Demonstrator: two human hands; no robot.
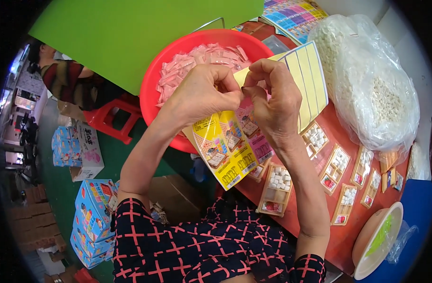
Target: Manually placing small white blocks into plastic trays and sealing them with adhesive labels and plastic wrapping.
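Observation:
My left hand (204, 92) and my right hand (276, 96) meet over a red basin, fingertips pinched close together. Both are closed on a glossy printed label sheet (225, 155), whose yellow and pink panels hang below them. A pale yellow lined section (306, 78) of paper sticks out behind my right hand; whether it is the same sheet's other side, I cannot tell. The exact pinch points are partly hidden by the fingers. Under my right forearm, a small wooden tray (278, 183) holds white cubes and a red-printed piece.
Pink wrapped pieces (197, 59) fill the red basin (147, 85). On the red table (301, 207), several similar trays (337, 167) lie near a large clear bag of white pieces (376, 89). A beige bowl (362, 257) stands lower right. Blue boxes (91, 212) are stacked left; another person (67, 78) sits beyond.

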